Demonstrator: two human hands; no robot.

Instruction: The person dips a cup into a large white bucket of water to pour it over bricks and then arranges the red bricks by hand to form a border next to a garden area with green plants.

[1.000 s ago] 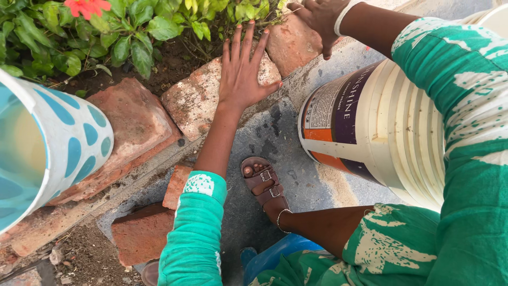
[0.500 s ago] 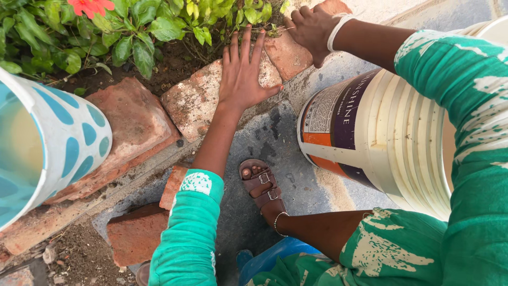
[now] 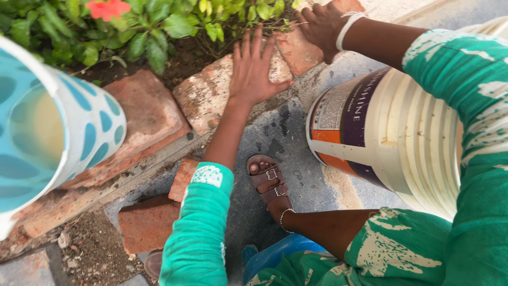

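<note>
Over the last second the left hand (image 3: 255, 71) stayed flat and released on the middle brick (image 3: 209, 98) of the garden edging, while the right hand (image 3: 324, 24) slid slightly, fingers curled over the neighbouring brick (image 3: 299, 50).

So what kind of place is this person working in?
Most likely a garden edge outdoors: leafy plants with a red flower grow in soil, worn bricks border the bed beside concrete paving, and the left hand rests flat on one brick.
</note>
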